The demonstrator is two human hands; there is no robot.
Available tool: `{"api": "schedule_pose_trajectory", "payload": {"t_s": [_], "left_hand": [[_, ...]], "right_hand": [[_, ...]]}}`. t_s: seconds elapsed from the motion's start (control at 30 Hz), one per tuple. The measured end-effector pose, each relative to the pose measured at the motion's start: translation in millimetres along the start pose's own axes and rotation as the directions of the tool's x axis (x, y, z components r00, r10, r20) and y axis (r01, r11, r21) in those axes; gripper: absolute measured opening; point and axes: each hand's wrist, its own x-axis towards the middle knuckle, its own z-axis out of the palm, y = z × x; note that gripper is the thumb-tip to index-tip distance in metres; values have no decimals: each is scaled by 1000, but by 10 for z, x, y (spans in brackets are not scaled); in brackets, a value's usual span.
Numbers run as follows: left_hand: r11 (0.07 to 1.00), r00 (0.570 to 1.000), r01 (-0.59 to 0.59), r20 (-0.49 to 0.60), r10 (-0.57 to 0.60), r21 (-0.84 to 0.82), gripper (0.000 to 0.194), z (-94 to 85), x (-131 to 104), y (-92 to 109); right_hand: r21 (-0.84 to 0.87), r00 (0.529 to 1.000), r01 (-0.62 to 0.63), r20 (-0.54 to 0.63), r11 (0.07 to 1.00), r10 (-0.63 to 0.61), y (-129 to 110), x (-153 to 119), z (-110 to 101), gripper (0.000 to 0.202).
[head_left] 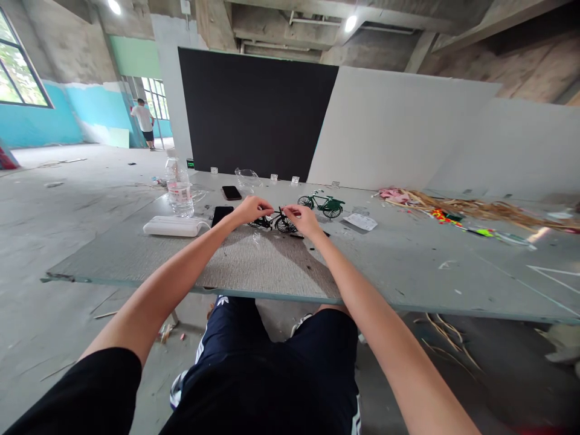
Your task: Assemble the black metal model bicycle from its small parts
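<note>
A small black model bicycle (285, 225) stands on the table between my hands, its front wheel toward the right. The fingers of my left hand (252, 210) are pinched together at its rear upper part, near the saddle. At the handlebar end, my right hand (303, 219) has thumb and fingertips closed on the bicycle. My fingers cover part of the frame and the rear wheel. Just behind my right hand stands a green model bicycle (333, 208) with a box-like part over its rear wheel.
To the left are a clear plastic bottle (180, 196), a white power strip or charger (171, 226) and two phones, one (231, 193) farther back. A paper slip (361, 222) lies at right, before a heap of brown strips (453, 208). Upright boards (258, 115) line the table's back edge.
</note>
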Motion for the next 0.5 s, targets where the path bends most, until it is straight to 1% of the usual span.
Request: {"api": "schedule_pose_trajectory", "payload": {"t_s": [0.07,0.13,0.17,0.2,0.27,0.33,0.4,0.43,0.5], "left_hand": [[1000,1000,6,-8,-6,1,23,3,0,1],[1000,1000,18,-13,-18,9,22,-12,-6,0],[1000,1000,25,-13,-25,13,22,-22,-8,-2],[999,999,31,-14,-31,16,23,-35,-10,-4],[999,999,43,-22,-42,24,23,-63,-12,-11],[998,998,55,-34,-54,32,24,-95,-13,-19],[996,997,71,-35,-70,46,24,-128,-18,-27],[995,997,78,-30,-77,56,23,-145,-21,-31],[994,996,85,-20,-83,75,23,-172,-28,-43]], "right_hand": [[-65,1000,15,-14,998,-16,32,3,-127,38],[-189,997,-16,-79,982,2,82,-10,-291,32],[-248,996,-41,-90,968,20,112,-22,-371,29],[-295,997,-63,-67,954,45,142,-36,-444,26],[-362,991,-106,38,926,128,201,-65,-548,22],[-405,966,-132,152,905,209,252,-84,-599,17],[-445,928,-151,243,883,281,293,-90,-628,13],[-467,914,-161,262,869,311,310,-91,-645,13],[-520,904,-184,245,834,352,344,-91,-692,14]]}}
